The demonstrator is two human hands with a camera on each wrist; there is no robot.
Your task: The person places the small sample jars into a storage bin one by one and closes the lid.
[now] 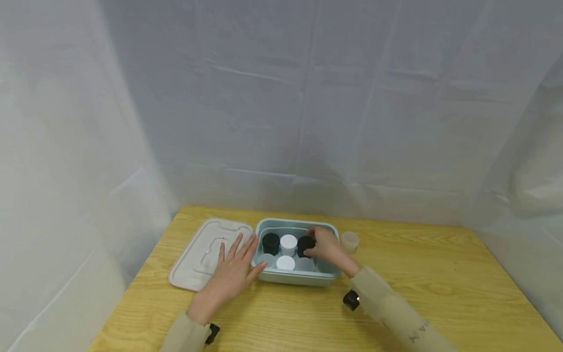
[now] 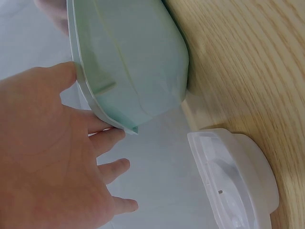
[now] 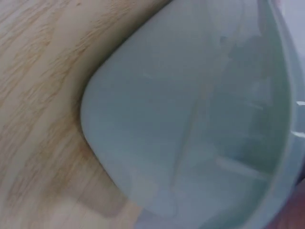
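Black-lidded jar (image 1: 305, 244) sits in the far right corner of the pale green tub (image 1: 293, 279), and the right hand (image 1: 327, 248) has its grip curled round it. Beside it stand a white-lidded jar (image 1: 288, 242) and another black one (image 1: 270, 242), with more jars along the near row. Left hand (image 1: 233, 271) lies flat, grip released, fingers straight against the tub's left wall. White lid (image 1: 203, 252) rests on the bench just left of the tub. One small translucent jar (image 1: 350, 241) stands near the tub's right side.

Right hand (image 1: 327, 249) hides part of the black-lidded jar (image 1: 305, 244).
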